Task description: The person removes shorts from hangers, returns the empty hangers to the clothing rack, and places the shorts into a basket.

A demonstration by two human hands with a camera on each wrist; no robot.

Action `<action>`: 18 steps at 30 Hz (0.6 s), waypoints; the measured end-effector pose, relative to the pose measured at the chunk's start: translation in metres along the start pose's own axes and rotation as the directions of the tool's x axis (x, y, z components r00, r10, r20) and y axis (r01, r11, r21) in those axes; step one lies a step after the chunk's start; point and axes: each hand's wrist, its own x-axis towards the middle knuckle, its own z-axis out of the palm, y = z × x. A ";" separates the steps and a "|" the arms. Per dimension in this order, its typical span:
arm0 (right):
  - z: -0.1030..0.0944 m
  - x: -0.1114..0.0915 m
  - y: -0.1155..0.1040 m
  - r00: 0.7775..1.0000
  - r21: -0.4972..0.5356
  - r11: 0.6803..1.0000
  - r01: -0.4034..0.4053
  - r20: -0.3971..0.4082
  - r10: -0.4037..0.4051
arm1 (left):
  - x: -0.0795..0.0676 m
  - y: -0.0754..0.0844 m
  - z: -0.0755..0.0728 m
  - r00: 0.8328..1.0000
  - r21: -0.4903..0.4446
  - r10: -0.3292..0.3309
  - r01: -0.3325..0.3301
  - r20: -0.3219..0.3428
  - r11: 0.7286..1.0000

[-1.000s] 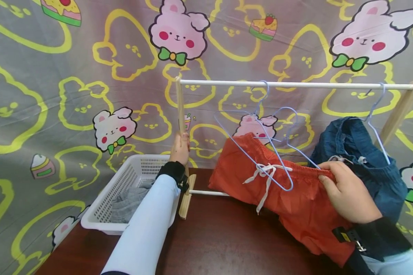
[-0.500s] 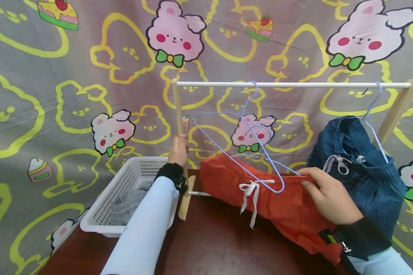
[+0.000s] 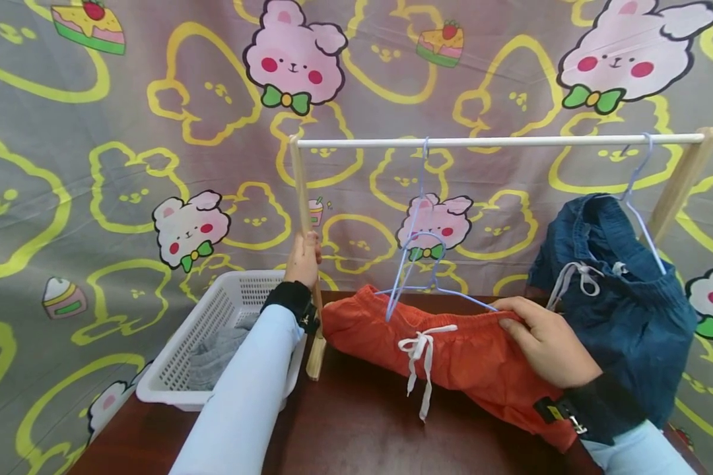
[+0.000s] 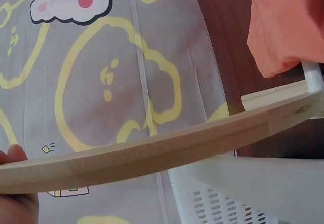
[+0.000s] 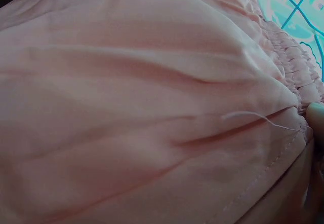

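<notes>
In the head view my left hand (image 3: 303,258) grips the left wooden post (image 3: 300,191) of a small clothes rack. My right hand (image 3: 549,340) pinches the right end of the waistband of orange shorts (image 3: 469,356), which droop close over the table. A light-blue wire hanger (image 3: 466,297) sits inside that waistband, its hook sticking up free below the rail. White drawstrings (image 3: 426,376) dangle from the front. Another blue hanger (image 3: 422,181), bare and seen nearly edge-on, hangs from the rail and overlaps the shorts' waistband. Pink-looking shorts fabric (image 5: 152,107) fills the right wrist view.
Dark blue shorts (image 3: 630,316) hang on a hanger at the right end of the white rail (image 3: 511,141). Left of the rack stands a white perforated basket (image 3: 154,369) holding grey cloth (image 3: 220,356). A patterned curtain (image 3: 344,39) is behind the dark red table (image 3: 386,429).
My right hand has moved left with the orange shorts and their hanger, which sit lower. The bare hanger has shifted left and turned edge-on. My left hand stays on the post.
</notes>
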 end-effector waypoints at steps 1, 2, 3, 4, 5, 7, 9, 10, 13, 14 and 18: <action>0.000 0.000 0.001 1.000 0.001 1.000 0.000 -0.002 0.000 | 0.000 0.000 0.000 1.000 0.000 -0.003 0.003 0.004 1.000; 0.000 0.000 0.001 1.000 0.004 1.000 -0.001 -0.002 0.001 | 0.000 0.001 -0.001 1.000 0.002 -0.003 0.003 0.003 1.000; 0.000 0.000 0.002 1.000 0.007 1.000 -0.001 0.000 0.001 | 0.000 0.001 -0.001 1.000 0.002 0.000 0.000 0.004 1.000; 0.001 0.001 0.002 1.000 0.010 1.000 0.000 0.002 0.000 | 0.000 0.001 -0.002 1.000 -0.009 0.003 -0.003 0.010 1.000; 0.001 0.001 0.003 1.000 0.009 1.000 0.007 -0.001 -0.006 | 0.001 0.002 -0.003 1.000 -0.004 0.007 -0.007 0.009 1.000; 0.001 0.002 0.003 1.000 0.013 1.000 0.013 -0.001 -0.013 | 0.001 0.003 -0.005 1.000 0.003 0.006 -0.006 0.012 1.000; 0.001 0.003 0.003 1.000 0.015 1.000 0.019 -0.003 -0.019 | 0.001 0.005 -0.007 1.000 0.006 0.006 -0.006 0.014 1.000; 0.001 0.003 0.003 1.000 0.014 1.000 0.021 -0.005 -0.021 | 0.001 0.006 -0.007 1.000 0.009 0.001 -0.001 0.017 1.000; 0.000 0.003 0.001 1.000 0.013 1.000 0.019 -0.009 -0.019 | -0.001 0.011 -0.008 0.999 0.032 -0.019 0.018 0.026 0.999; -0.001 0.003 0.001 1.000 0.016 1.000 0.021 -0.011 -0.020 | -0.001 0.012 -0.008 0.999 0.034 -0.023 0.022 0.034 0.999; -0.001 0.003 0.001 1.000 0.022 1.000 0.018 -0.010 -0.018 | -0.003 0.020 -0.012 0.997 0.085 -0.043 0.038 0.058 0.996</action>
